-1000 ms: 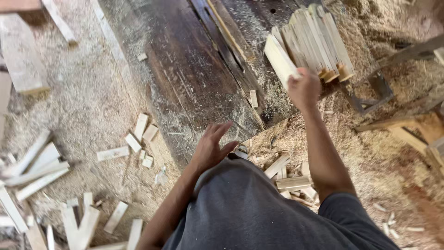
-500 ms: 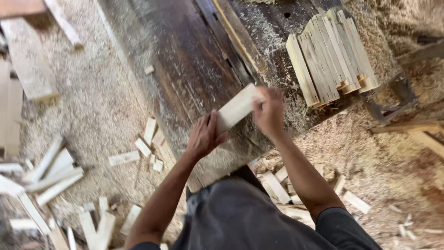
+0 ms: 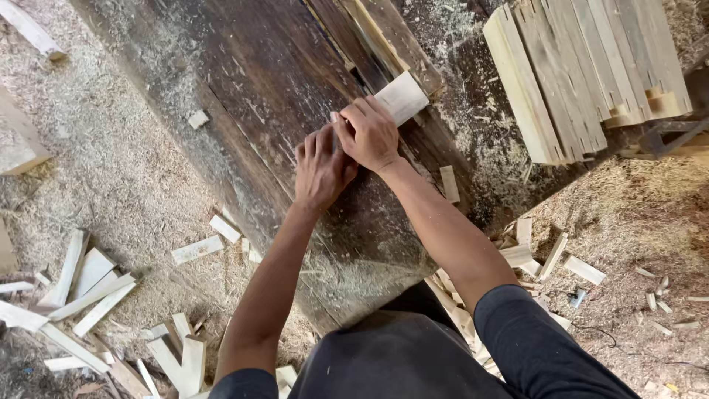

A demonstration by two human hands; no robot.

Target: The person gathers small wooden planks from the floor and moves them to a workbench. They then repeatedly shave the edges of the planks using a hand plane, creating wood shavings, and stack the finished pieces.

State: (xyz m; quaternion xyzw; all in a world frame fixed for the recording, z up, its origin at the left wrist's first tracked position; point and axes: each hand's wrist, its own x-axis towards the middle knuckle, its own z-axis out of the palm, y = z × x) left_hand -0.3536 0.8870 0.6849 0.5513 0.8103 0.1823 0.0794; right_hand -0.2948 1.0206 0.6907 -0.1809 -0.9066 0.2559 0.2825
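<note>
Your right hand [image 3: 369, 133] has its fingers closed on the pale wood block [image 3: 401, 96], flat on the dark bench [image 3: 258, 81] by the slot. Your left hand [image 3: 321, 166] presses flat, fingers apparently holding nothing. The stack of slats [image 3: 583, 66] waits, seemingly uncut.

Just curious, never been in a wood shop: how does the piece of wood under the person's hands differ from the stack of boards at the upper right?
The wood piece is one short pale block, while the stack of boards is many longer boards packed side by side on edge. The piece lies on the dark bench under the right hand, with the left hand beside it; the stack sits untouched. Both are pale, sawn wood.
</note>
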